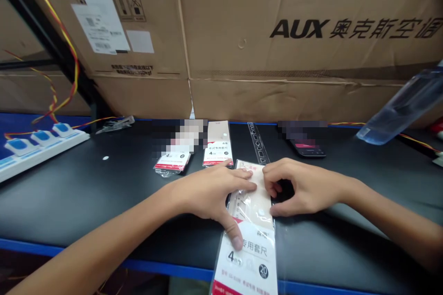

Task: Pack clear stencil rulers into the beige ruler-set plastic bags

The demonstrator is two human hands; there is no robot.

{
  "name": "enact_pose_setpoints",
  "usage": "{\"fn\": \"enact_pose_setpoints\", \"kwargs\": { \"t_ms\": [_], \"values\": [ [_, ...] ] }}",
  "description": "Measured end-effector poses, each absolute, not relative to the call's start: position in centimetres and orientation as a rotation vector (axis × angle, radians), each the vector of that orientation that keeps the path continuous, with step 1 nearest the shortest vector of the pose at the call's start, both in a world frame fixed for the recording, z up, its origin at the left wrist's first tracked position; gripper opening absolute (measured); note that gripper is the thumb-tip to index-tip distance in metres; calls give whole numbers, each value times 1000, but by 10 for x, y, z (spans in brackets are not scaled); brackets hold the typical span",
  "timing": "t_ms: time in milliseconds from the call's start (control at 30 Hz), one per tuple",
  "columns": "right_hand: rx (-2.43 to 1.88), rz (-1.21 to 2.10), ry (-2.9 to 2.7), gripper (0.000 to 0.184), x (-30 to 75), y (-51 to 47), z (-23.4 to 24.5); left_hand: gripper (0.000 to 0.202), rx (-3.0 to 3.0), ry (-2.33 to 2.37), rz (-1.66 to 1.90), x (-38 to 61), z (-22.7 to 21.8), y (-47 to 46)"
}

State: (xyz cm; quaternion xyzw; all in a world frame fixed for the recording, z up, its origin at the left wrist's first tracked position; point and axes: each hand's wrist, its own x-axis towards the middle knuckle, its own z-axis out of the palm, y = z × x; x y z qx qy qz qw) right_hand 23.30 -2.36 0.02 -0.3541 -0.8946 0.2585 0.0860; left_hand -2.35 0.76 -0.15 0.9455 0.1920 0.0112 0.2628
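Note:
A clear-sleeved ruler set packet (pixel 251 265) lies lengthwise in front of me, its lower end reaching past the table's front edge. The white card inside carries a red band, "4" and "20". My left hand (pixel 211 191) rests flat on the packet, fingers spread on its upper part and thumb on the printed card. At the packet's upper right edge, my right hand (pixel 299 186) has its fingers curled in and its thumb against the sleeve. Its fingertips are partly hidden.
Two similar packets, a left packet (pixel 173 159) and a middle packet (pixel 218 145), lie farther back. A clear stencil ruler (pixel 258 143) lies beside them. A dark phone-like device (pixel 309 149), a power strip (pixel 44 152) and a blue clear plastic piece (pixel 398 110) stand around. Cardboard boxes (pixel 242 60) wall the back.

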Motion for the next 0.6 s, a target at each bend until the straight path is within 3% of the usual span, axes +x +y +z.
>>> {"fn": "enact_pose_setpoints", "kwargs": {
  "t_ms": [600],
  "values": [
    [-1067,860,-2732,34,225,-33,2,63,2585,438,139,-20,1,7]
  ]
}}
